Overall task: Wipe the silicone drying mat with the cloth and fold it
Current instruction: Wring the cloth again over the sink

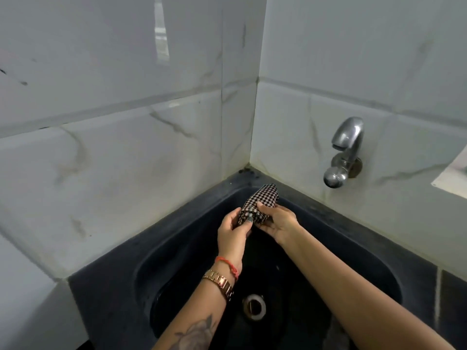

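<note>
A checked black-and-beige cloth (261, 200), bunched into a roll, is held over the far end of a black sink (177, 248). My left hand (233, 232) grips its near end, thumb on top. My right hand (276, 219) clasps it from the right side, fingers under it. The cloth's far end sticks up past both hands toward the corner of the walls. No silicone drying mat is in view.
A chrome tap (345, 150) juts from the right tiled wall, above and right of the hands. The sink's metal drain (254, 306) lies below my forearms. White marbled tiles close in the left and right sides. A pale ledge (452, 178) shows at the right edge.
</note>
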{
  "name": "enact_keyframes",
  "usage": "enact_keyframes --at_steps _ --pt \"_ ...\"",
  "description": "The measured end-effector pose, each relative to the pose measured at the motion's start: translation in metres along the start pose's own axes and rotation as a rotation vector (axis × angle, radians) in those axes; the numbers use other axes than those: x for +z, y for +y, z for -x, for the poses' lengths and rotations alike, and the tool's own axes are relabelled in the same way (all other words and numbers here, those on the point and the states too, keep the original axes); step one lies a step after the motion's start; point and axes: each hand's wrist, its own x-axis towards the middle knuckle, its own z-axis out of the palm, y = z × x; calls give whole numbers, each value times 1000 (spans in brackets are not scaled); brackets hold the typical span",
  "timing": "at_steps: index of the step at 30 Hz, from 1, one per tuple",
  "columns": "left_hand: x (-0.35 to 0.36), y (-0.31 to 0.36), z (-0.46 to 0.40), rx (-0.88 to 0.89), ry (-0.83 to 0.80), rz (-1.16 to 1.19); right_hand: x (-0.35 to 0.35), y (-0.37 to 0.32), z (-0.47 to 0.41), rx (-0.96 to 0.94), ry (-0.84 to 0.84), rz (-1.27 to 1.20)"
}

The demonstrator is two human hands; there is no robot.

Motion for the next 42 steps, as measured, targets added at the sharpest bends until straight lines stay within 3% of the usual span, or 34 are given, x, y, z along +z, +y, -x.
enact_keyframes --at_steps 5,14,21,24,27,36,42 --pt "10 -2 -75 21 60 -59 41 -9 -85 -131 96 72" --pt "18 -17 -176 -40 26 -18 77 -1 -186 -312 271 266" --pt "14 -17 -183 -109 16 43 79 7 -183 -342 192 445" --pt "16 -4 -171 -73 58 60 71 1 -166 -326 218 508" --pt "16 10 -151 -56 100 65 59 -2 -134 -280 212 363" --pt "41 48 -29 -32 17 -10 18 -11 14 -204 -64 145" --pt "59 65 83 3 -37 -22 -35 -23 127 -236 -84 40"
